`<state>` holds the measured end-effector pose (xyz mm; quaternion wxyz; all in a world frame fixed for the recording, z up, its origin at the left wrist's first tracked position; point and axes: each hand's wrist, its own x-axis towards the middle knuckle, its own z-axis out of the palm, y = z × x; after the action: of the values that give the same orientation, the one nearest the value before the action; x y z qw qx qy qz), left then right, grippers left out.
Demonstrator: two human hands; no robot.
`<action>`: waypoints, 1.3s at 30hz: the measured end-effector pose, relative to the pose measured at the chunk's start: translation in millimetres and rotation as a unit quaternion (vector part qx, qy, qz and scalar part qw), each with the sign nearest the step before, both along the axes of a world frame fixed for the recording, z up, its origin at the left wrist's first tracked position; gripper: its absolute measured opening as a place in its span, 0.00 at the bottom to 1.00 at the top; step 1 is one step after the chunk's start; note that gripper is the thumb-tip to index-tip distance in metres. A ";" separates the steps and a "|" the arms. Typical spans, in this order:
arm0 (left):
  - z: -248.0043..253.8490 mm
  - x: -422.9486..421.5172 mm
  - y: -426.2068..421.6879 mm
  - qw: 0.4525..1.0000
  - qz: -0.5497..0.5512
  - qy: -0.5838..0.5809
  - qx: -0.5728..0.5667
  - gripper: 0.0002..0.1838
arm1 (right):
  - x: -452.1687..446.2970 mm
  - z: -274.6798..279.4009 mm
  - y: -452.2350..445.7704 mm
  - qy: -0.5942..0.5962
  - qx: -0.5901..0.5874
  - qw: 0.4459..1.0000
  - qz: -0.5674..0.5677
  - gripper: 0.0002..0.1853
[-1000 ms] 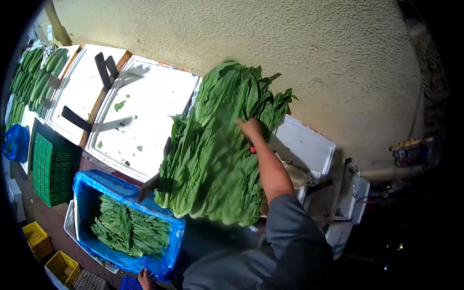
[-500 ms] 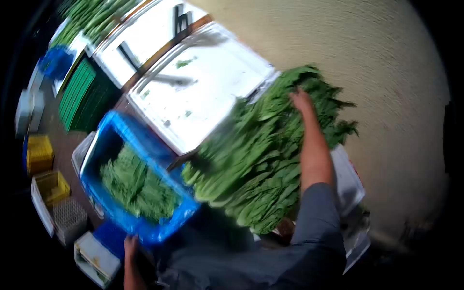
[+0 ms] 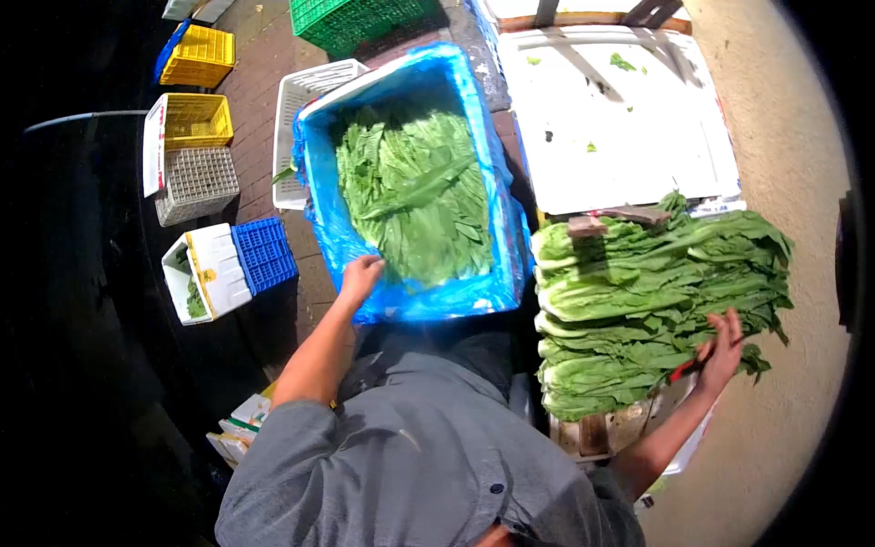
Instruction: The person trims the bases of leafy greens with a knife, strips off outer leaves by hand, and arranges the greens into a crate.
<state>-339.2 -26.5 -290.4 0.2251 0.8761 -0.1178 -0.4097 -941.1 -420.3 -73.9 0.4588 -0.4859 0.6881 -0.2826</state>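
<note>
Long leafy greens (image 3: 638,301) lie in a thick row on the right, pale stems to the left and leaf tips toward the wall. My right hand (image 3: 722,351) is over their lower right part, some fingers stretched out, with a red tool (image 3: 684,369) held against the palm; its far end is hidden. A crate lined with blue plastic (image 3: 506,228) stands in the middle and holds more flat-laid greens (image 3: 410,201). At the crate's near left corner my left hand (image 3: 363,276) has its fingers closed on the liner's edge.
White foam lids (image 3: 620,118) with leaf scraps lie beyond the greens, beside the wall (image 3: 766,118). Green (image 3: 351,23), yellow (image 3: 199,56), grey (image 3: 196,182) and blue (image 3: 264,255) crates are on the brick floor. A white basket (image 3: 290,118) is beside the lined crate.
The view has swung left and down toward the lined crate, showing more floor crates. My right hand has shifted from the upper leaves to the lower right of the row. My left hand remains beside the lined crate.
</note>
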 end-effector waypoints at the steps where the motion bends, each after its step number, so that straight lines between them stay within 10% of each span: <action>1: -7.0 6.5 -6.9 0.999 -0.039 -0.014 -0.011 0.22 | 25.8 13.1 27.7 -0.065 0.012 0.998 0.000 0.25; 5: 11.8 20.6 -47.2 0.955 -0.243 -0.166 0.046 0.25 | 125.2 14.7 114.5 -0.194 0.196 0.956 0.099 0.27; 8: 42.0 33.3 -51.0 0.914 -0.319 -0.072 0.240 0.27 | 231.0 -2.4 159.7 -0.235 0.345 0.895 0.154 0.23; 18: 111.1 129.3 86.9 0.917 -0.370 -0.060 0.137 0.19 | 502.4 -233.5 277.1 -0.202 0.401 0.847 0.285 0.18; 27: 93.9 161.4 172.3 0.995 -0.066 0.048 0.064 0.28 | 592.0 -303.4 329.7 0.166 0.257 0.888 0.344 0.22; 39: 97.2 189.4 151.8 0.990 0.055 0.124 -0.030 0.25 | 618.1 -265.6 350.3 0.168 0.214 0.938 0.217 0.31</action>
<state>-149.8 125.3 -193.2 0.2862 0.8165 -0.0531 -0.4985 -323.1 -70.0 -339.5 0.4801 -0.5540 0.6772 0.0633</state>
